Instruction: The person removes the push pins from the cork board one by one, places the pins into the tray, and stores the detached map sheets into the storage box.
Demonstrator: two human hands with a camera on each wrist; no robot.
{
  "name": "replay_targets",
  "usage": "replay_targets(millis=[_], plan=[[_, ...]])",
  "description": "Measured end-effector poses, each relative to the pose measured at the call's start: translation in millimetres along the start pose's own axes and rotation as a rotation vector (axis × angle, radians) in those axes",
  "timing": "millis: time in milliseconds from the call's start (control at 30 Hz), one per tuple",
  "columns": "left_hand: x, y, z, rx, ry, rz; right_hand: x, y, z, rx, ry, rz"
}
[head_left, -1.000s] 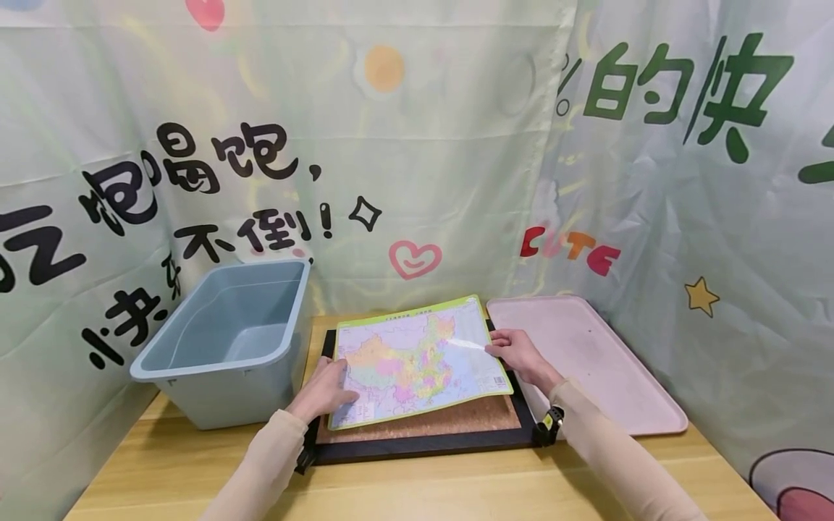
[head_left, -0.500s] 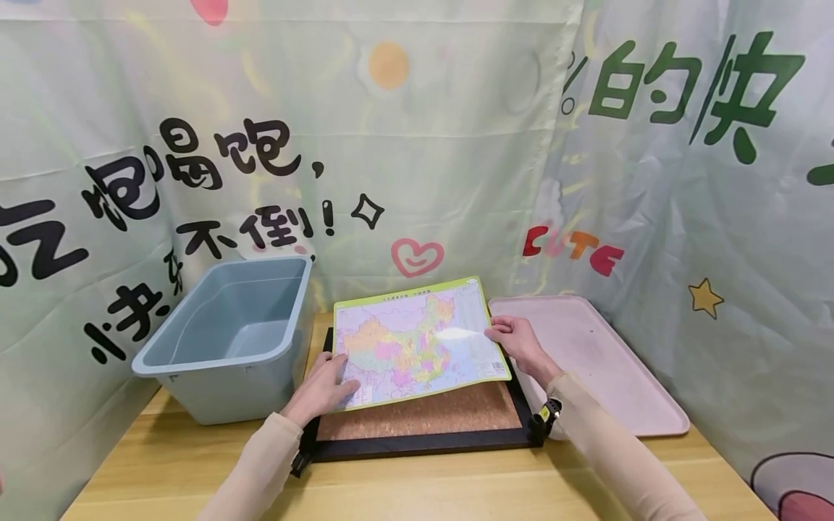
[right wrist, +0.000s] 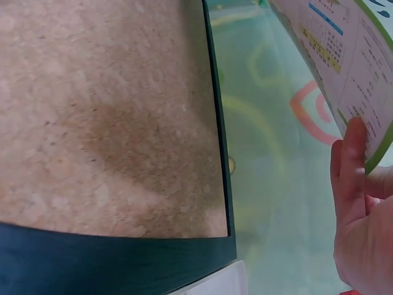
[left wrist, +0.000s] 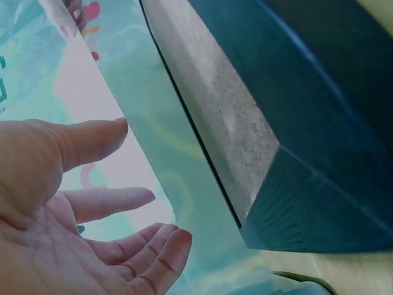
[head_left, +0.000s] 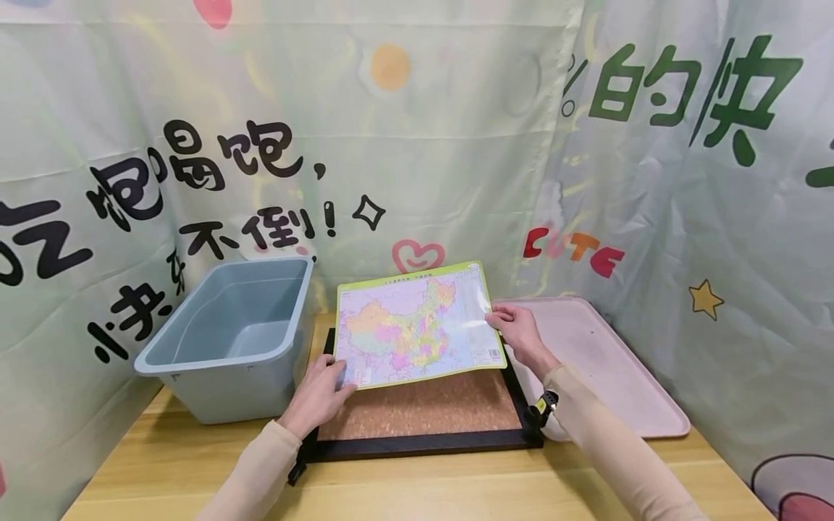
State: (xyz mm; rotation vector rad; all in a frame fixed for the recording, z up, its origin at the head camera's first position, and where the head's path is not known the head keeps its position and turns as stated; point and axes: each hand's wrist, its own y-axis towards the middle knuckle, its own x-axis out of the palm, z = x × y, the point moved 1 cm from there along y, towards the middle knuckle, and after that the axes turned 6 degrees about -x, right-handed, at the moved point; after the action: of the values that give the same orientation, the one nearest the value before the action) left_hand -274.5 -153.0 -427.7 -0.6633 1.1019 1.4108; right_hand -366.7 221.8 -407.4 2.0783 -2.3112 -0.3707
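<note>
Above the pale wooden tabletop [head_left: 417, 496], over a flat brown cork board with a black frame [head_left: 423, 412]: a glossy rectangular map sheet with a yellow-green border [head_left: 397, 325], carried between two bare hands.

Change over the last second: the sheet has shifted up and away from the person in the head view. Its near edge, low over the cork a second ago, now crosses the board's middle, baring more cork. The right hand [head_left: 523, 340] has climbed slightly; the left hand [head_left: 316, 394] has barely moved. Board, grey-blue plastic tub [head_left: 224, 394] and pale pink plastic tray [head_left: 606, 362] keep their places. Judgement: the sheet now depends on the hands alone, with the board's near part uncovered.

Fingers: the right ones pinch the sheet's right edge. The left ones spread, well apart from the thumb, at the near left corner; exact contact is uncertain.

Views compared: the head camera gives the map's face and both hands. The right wrist camera adds what appears to be the printed underside, with small text and a yellow block, plus a gap between sheet and board. The left wrist camera shows the open palm, hidden from above.
</note>
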Motion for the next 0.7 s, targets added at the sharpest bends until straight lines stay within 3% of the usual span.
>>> replay_targets(millis=[433,700], plan=[[3.3,-12.7,-4.2,0.08,0.034,0.052,1.0,6,-11,-0.008,-0.043,0.06],[2.3,-23.3,-5.2,0.188,0.05,-0.024,5.9,12,-19,-0.033,-0.025,0.077]])
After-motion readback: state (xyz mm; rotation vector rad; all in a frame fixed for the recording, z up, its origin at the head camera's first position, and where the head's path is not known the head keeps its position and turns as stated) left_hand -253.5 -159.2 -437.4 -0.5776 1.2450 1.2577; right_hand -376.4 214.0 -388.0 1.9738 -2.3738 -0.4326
